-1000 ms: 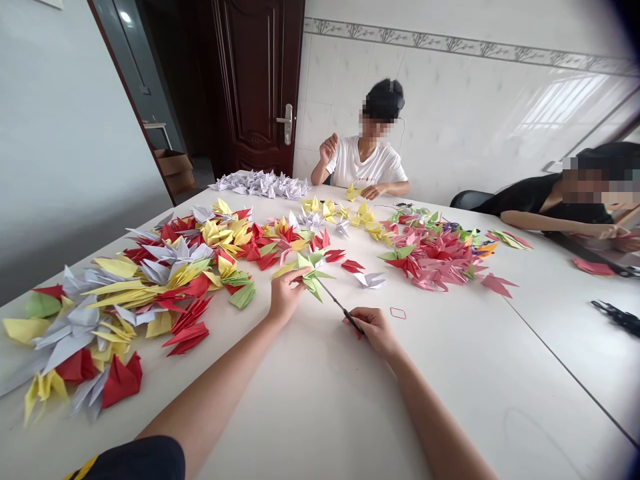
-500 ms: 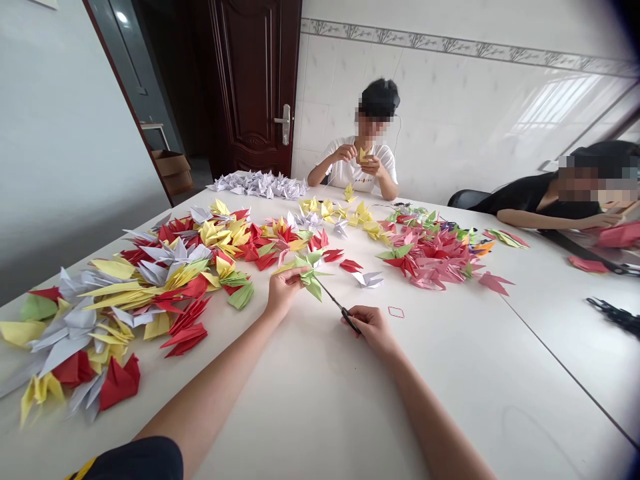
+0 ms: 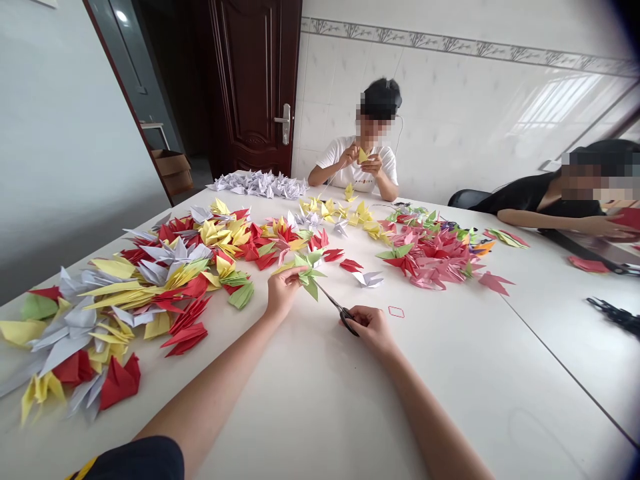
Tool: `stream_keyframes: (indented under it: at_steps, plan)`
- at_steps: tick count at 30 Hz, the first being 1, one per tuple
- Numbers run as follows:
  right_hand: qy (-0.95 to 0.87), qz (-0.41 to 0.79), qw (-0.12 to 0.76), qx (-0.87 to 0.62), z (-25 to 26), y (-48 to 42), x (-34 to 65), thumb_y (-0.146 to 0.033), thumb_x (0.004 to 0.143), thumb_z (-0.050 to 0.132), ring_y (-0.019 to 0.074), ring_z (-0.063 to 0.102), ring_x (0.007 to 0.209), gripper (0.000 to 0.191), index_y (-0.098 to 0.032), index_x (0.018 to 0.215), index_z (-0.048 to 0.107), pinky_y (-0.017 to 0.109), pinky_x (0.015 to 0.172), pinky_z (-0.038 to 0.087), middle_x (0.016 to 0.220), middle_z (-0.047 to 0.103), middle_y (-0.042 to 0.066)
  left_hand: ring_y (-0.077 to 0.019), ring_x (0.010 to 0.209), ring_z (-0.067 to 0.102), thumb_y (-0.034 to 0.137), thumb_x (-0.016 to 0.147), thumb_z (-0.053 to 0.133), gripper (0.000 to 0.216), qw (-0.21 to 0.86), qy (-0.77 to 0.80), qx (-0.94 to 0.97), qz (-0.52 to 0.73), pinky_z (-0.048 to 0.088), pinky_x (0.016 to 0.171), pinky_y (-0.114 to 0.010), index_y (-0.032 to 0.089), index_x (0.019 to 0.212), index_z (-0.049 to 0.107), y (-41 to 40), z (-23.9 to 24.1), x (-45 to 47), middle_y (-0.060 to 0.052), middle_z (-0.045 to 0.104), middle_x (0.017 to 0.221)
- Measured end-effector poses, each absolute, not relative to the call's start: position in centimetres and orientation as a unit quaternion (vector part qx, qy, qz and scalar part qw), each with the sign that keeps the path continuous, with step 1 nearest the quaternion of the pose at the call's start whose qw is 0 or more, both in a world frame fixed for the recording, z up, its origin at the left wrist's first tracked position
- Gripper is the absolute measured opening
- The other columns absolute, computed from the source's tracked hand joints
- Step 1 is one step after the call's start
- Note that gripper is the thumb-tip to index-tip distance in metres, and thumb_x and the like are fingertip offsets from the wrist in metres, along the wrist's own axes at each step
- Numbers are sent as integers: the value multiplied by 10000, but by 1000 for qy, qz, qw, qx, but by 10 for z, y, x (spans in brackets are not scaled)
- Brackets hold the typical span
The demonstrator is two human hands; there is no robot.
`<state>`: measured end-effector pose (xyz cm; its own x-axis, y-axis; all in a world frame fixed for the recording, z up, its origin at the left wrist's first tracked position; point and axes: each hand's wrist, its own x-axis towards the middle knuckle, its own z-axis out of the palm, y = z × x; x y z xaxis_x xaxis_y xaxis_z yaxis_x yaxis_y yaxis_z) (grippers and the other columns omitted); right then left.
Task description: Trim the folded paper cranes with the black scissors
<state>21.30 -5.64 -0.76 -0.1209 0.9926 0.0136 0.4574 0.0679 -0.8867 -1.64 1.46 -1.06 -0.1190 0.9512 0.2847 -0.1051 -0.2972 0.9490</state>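
Note:
My left hand (image 3: 281,293) pinches a light green folded paper crane (image 3: 310,272) just above the white table (image 3: 320,400). My right hand (image 3: 373,328) grips the black handles of a pair of scissors (image 3: 336,307), whose blades point up-left and meet the crane's lower tip. A small red paper scrap (image 3: 396,311) lies on the table just right of the scissors. Both forearms reach in from the bottom of the view.
Piles of red, yellow, grey and green paper cranes (image 3: 150,280) cover the left of the table, with pink and red ones (image 3: 440,257) at the right and white ones (image 3: 260,185) at the far end. One person (image 3: 361,160) sits opposite folding yellow paper; another (image 3: 565,200) leans in at the right.
The scissors' blades have closed in on the green crane's tip. The person opposite has brought both hands together on a yellow piece of paper. My hands have barely shifted.

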Motion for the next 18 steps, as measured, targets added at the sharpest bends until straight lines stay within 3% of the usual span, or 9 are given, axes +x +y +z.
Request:
stream_keyframes:
  at_steps: [7,18]
  plan:
    - [-638,420,343,-547,-6,-57,213,-360,745,651,86,299,495,220,-153,703,710,244,486,197,501,402,-42,-183,751,682,191,737,665,274,335,414,575,621,572,727,-290,182,985,781,10,-9,-15,-73,752,899]
    - [-647,431,329,-536,-14,-54,218,-389,784,627,97,380,479,247,-165,741,720,239,482,258,502,475,-33,-220,953,691,89,826,569,333,184,416,671,585,559,849,-329,224,1068,752,3,-9,-16,-68,740,1047]
